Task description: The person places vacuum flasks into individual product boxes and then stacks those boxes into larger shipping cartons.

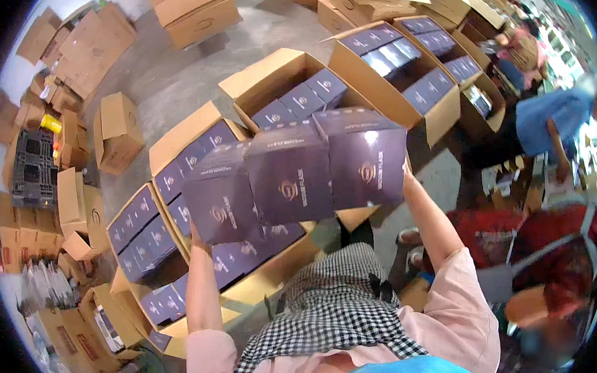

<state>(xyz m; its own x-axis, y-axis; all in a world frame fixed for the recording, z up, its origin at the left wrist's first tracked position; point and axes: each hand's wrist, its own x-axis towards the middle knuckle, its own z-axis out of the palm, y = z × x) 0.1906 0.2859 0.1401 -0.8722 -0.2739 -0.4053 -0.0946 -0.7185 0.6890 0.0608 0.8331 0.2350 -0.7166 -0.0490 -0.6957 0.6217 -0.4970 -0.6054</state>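
A row of three dark purple cardboard boxes (290, 177) with pale round emblems is held up in front of me, squeezed between my two hands. At the row's left end my left hand (197, 235) grips the lower edge, with most of its fingers hidden behind the box. My right hand (407, 180) presses on the right end, its fingers also largely out of sight. Beneath the row stands an open carton (276, 273) holding more purple boxes. Just beyond, another open carton (264, 72) has several purple boxes in it.
Open cartons of purple boxes stand to the left (153, 253) and far right (390, 61). A closed carton (117, 129) sits on the concrete floor (168, 75). One person in red (535, 254) is close on my right; another in blue (547, 123) is farther off.
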